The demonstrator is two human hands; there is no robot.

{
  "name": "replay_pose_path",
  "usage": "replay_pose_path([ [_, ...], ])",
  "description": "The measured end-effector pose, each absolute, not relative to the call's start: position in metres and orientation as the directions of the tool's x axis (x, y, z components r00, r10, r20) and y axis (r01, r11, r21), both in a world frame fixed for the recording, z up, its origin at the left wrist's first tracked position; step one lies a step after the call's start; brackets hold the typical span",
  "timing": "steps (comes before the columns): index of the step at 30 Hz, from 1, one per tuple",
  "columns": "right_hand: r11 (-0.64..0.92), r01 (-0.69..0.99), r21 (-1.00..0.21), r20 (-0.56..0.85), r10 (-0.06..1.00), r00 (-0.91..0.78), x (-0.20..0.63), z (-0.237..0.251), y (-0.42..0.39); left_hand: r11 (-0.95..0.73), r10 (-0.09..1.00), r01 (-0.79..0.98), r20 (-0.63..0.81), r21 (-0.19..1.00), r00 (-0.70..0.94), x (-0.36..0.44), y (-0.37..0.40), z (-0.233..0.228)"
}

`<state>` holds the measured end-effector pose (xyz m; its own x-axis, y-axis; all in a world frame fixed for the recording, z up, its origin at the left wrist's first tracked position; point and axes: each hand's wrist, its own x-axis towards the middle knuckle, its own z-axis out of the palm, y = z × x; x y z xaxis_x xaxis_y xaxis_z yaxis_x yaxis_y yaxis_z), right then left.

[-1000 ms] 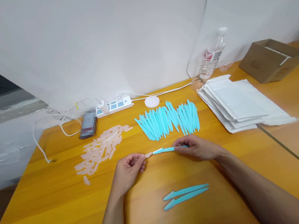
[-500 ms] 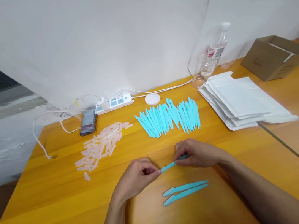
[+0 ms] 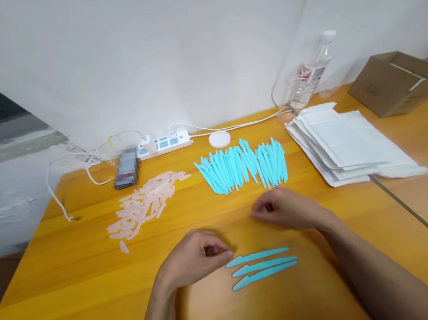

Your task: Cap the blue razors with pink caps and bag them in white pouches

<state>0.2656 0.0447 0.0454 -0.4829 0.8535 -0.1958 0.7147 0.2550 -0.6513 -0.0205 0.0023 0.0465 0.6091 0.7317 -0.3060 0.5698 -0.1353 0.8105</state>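
Resting on the table [image 3: 80, 316], my left hand [image 3: 193, 263] curls loosely, touching the tip of the top teal razor [image 3: 258, 256] of three at 3 o'clock. My right hand [image 3: 289, 210] hovers empty, fingers relaxed. At 1 o'clock, the cardboard box [image 3: 395, 84] stands open, contents unseen.

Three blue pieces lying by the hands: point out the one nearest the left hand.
The top blue piece, farthest from the camera; its tip almost meets the left hand, while the other two lie closer to the camera.
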Motion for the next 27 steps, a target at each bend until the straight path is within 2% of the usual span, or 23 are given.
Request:
replay_pose_path([
  [1, 0.19, 0.788, -0.586, -0.116, 0.943, -0.313, 0.267, 0.042, 0.054, -0.098, 0.766, 0.556, -0.294, 0.825, 0.571, -0.023, 0.004, 0.045],
  [2, 0.106, 0.848, -0.519, -0.041, 0.988, -0.149, 0.267, 0.039, 0.065, -0.073, 0.811, 0.547, -0.27, 0.834, 0.519, -0.026, 0.006, 0.043],
  [4, -0.024, 0.91, -0.414, 0.013, 0.999, 0.033, 0.265, 0.032, 0.089, -0.064, 0.9, 0.546, -0.187, 0.836, 0.393, -0.03, 0.012, 0.036],
  [6, -0.074, 0.939, -0.337, 0.02, 0.996, 0.085, 0.26, 0.026, 0.112, -0.087, 0.947, 0.554, -0.104, 0.828, 0.304, -0.033, 0.017, 0.027],
  [9, -0.117, 0.952, -0.282, -0.022, 0.993, 0.115, 0.251, 0.021, 0.138, -0.117, 0.959, 0.554, -0.051, 0.824, 0.279, -0.035, 0.022, 0.018],
  [14, -0.135, 0.949, -0.283, -0.068, 0.99, 0.12, 0.248, 0.022, 0.155, -0.11, 0.967, 0.557, -0.041, 0.823, 0.252, -0.045, 0.023, 0.017],
  [17, -0.14, 0.947, -0.287, -0.07, 0.99, 0.125, 0.256, 0.03, 0.153, -0.128, 0.984, 0.572, 0.029, 0.81, 0.178, -0.055, 0.032, 0.018],
  [19, -0.128, 0.929, -0.348, -0.058, 0.992, 0.115, 0.261, 0.039, 0.144, -0.161, 0.987, 0.645, 0.139, 0.747, 0.085, -0.06, 0.046, 0.019],
  [22, -0.042, 0.764, -0.643, -0.14, 0.988, -0.064, 0.265, 0.05, 0.119, -0.18, 0.955, 0.845, 0.297, 0.504, 0.027, -0.058, 0.078, 0.021],
  [24, -0.033, 0.565, -0.824, -0.262, 0.907, -0.329, 0.264, 0.053, 0.098, -0.195, 0.951, 0.928, 0.292, 0.317, 0.1, -0.052, 0.099, 0.023],
  [25, -0.055, 0.504, -0.862, -0.313, 0.839, -0.444, 0.262, 0.052, 0.088, -0.21, 0.953, 0.941, 0.27, 0.266, 0.136, -0.048, 0.107, 0.024],
  [27, -0.097, 0.471, -0.877, -0.379, 0.744, -0.551, 0.257, 0.048, 0.071, -0.243, 0.957, 0.943, 0.215, 0.229, 0.195, -0.041, 0.119, 0.026],
])
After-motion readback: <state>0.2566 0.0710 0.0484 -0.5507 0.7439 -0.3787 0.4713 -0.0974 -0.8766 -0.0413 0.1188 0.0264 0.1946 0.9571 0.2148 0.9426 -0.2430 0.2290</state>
